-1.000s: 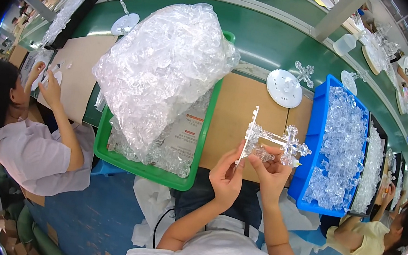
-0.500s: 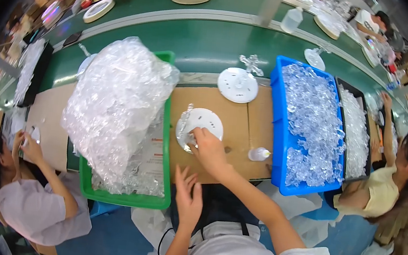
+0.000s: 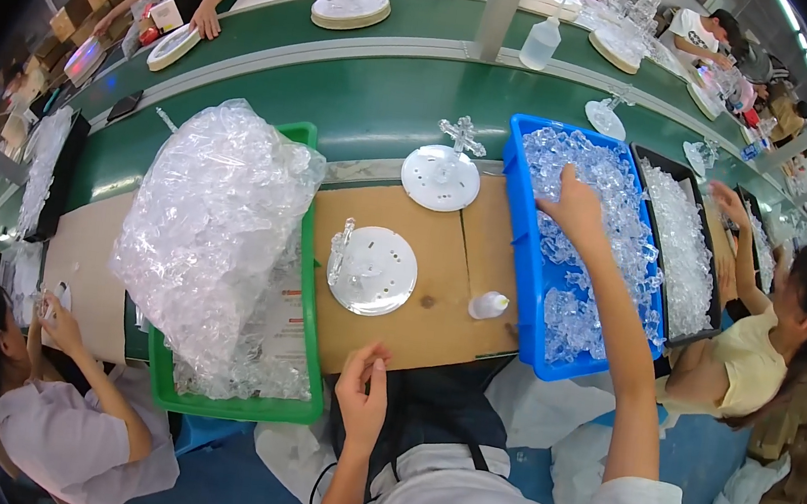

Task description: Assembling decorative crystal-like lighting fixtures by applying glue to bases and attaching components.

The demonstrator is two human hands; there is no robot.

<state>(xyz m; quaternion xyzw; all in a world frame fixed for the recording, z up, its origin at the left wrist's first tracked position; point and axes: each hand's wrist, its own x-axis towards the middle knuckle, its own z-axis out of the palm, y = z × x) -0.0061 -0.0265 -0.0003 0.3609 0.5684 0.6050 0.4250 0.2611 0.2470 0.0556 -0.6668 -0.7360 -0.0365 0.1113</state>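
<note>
My right hand (image 3: 575, 210) reaches over the far left part of a blue bin (image 3: 531, 296) filled with clear plastic pieces (image 3: 607, 260). Its thumb and forefinger are apart, with nothing visible between them. Just off the near edge of the cardboard, my left hand (image 3: 363, 395) hovers with loosely bent fingers and holds nothing. In front of it lies a round white disc (image 3: 382, 284), with a clear branched piece (image 3: 340, 253) standing at its left edge. Farther back is a second white disc (image 3: 421, 189), bearing a clear cross-shaped piece (image 3: 461, 136).
A small bottle (image 3: 489, 307) lies beside the blue bin. At left, a large bag of clear parts (image 3: 213, 220) bulges from a green bin (image 3: 314, 381). A black tray (image 3: 684, 324) adjoins the blue bin. Co-workers sit on both sides, with others across the green bench (image 3: 373, 79).
My right hand has left the near disc and moved right to the blue bin. My left hand has shifted slightly, its fingers more bent. The view has tilted a little.
</note>
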